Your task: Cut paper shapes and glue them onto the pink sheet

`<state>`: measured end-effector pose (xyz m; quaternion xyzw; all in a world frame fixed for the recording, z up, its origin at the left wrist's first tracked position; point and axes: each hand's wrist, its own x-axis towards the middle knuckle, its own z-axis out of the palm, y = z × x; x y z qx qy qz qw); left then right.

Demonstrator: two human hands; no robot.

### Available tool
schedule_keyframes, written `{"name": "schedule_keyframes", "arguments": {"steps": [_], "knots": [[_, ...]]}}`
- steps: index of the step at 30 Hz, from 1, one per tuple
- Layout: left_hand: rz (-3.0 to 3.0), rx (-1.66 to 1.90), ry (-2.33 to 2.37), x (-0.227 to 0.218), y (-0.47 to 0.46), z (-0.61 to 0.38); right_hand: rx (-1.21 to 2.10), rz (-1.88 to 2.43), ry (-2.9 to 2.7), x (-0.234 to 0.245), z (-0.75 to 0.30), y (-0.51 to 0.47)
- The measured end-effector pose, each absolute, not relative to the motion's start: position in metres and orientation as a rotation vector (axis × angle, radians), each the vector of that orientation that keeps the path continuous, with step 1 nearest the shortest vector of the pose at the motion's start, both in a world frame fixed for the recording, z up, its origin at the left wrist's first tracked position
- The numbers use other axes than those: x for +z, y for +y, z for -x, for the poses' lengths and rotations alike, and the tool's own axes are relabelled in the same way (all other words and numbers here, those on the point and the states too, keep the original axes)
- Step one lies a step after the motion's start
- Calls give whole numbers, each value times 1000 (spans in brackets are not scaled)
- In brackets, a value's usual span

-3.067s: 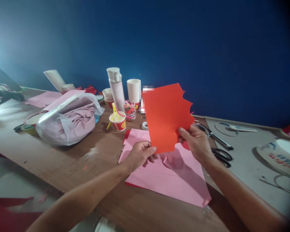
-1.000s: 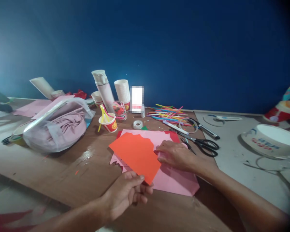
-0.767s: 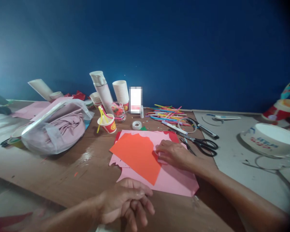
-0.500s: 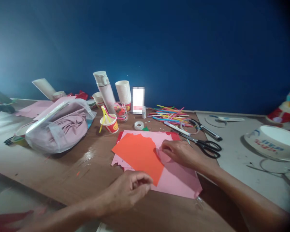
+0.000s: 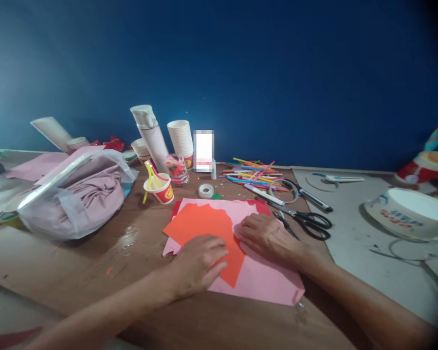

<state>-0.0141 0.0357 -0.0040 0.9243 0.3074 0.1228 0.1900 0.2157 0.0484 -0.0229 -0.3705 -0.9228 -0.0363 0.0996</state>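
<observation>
An orange paper sheet (image 5: 200, 221) with a scalloped far edge lies flat and askew on a larger pink paper sheet (image 5: 266, 279), one corner pointing towards five o'clock. The person's left hand (image 5: 199, 265) is over its near part, palm down, fingers loosely bent and slightly spread, gripping nothing; whether they press the paper or hover just above cannot be told. At three o'clock the right hand (image 5: 268, 238) rests on the pink sheet, its fingers curled together at the orange edge; whether they pinch anything is hidden.

Red paper (image 5: 264, 208) peeks out beyond the pink at one o'clock. At twelve lies a tape roll (image 5: 201, 193), and towards eleven stands a red-and-white paper cup (image 5: 164, 193) with yellow strips (image 5: 148, 171) in it. Colourful thin sticks (image 5: 255, 175) are heaped at one o'clock, a white marker (image 5: 263, 193) near them. Black-handled scissors (image 5: 312, 224) lie at three, beyond the right hand. At nine to ten, well apart, sits a translucent plastic bag (image 5: 69, 211) containing folded pink cloth (image 5: 98, 194). A blue wall (image 5: 219, 63) stands behind everything.
</observation>
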Motion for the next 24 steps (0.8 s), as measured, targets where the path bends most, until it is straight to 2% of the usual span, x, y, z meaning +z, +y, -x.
{"name": "schedule_keyframes", "arguments": {"steps": [6, 10, 14, 19, 22, 24], "knots": [[-2454, 856, 1333, 26, 141, 15, 82, 1078, -2697, -18, -211, 49], [-2264, 870, 1692, 20, 209, -6, 111, 1144, -2664, -22, -211, 50], [-2196, 847, 1754, 3, 243, -28, 87, 1139, -2642, -28, -212, 52], [-2216, 925, 1664, 10, 241, -40, 83, 1124, -2612, -27, -213, 55], [-2254, 1002, 1511, 26, 198, -33, 154, 1113, -2581, -25, -215, 56], [-2272, 1049, 1233, 34, 153, -22, 182, 1101, -2560, -26, -216, 56]]}}
